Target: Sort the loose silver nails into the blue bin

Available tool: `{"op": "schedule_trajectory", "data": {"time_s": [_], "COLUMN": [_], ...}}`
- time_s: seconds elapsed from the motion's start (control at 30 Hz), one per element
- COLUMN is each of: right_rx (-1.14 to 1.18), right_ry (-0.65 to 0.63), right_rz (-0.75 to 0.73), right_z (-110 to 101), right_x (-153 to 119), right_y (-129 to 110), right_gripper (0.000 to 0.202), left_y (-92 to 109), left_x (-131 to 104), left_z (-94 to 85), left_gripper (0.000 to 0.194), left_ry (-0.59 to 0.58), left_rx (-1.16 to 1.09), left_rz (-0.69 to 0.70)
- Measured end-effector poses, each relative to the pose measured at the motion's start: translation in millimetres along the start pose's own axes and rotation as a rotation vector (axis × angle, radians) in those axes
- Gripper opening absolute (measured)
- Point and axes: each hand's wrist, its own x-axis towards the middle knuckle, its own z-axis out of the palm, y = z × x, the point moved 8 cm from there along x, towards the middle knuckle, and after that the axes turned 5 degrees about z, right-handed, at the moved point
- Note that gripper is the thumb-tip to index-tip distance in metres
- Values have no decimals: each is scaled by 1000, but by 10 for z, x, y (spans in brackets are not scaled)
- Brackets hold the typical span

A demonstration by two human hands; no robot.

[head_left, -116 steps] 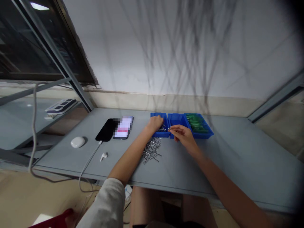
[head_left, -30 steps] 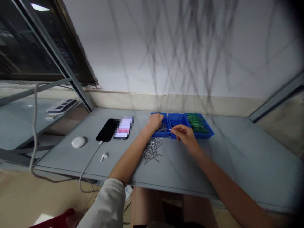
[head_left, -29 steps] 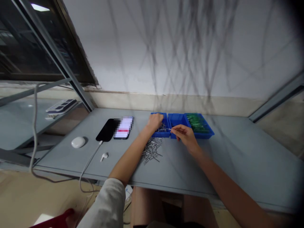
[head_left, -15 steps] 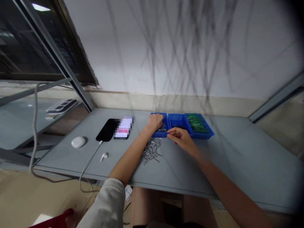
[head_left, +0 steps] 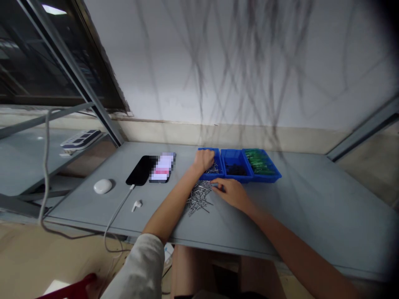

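My left hand is curled closed over the left blue bin; whatever its fingers hold is hidden. Inside that bin lie thin silvery metal pieces, like screws or pins. A loose pile of similar metal pieces lies on the table just in front of the bin, partly behind my left forearm. At the pile's upper right edge is my right hand, index finger stretched towards the pieces and thumb a little apart below it. I see nothing between those fingertips.
A middle blue bin holds small dark pieces; the right blue bin holds green pieces. Left on the table are a black phone on a cable, a lit phone, a white case and an earbud.
My right hand has moved left and nearer, from the front rim of the blue bins down to the pile of metal pieces. The left hand stays in place.
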Motion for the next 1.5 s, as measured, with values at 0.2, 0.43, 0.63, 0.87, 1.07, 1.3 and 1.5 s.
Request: {"op": "schedule_trajectory", "data": {"time_s": [0.2,0.43,0.63,0.87,1.07,1.3,1.5], "right_rx": [-94,-119,-116,-110,-94,-34,95], "right_ry": [-20,-41,-61,-52,-55,-19,45], "right_rz": [22,18,18,28,37,38,34], "right_z": [73,95,97,106,103,43,-76], "right_x": [3,14,12,24,26,27,22], "right_y": [32,41,25,44,38,46,41], "right_gripper": [25,23,20,17,16,15,14], "left_y": [6,17,16,3,3,10,19], "left_x": [-8,-9,-16,-4,-9,-18,-17], "left_z": [-25,-32,-48,-14,-19,-46,-53], "left_gripper": [32,32,32,32,32,31,30], "left_ry": [-2,-4,3,1,6,6,1], "left_rx": [0,-4,-14,-15,-15,-4,-14], "left_rz": [0,1,2,-1,4,1,1]}}
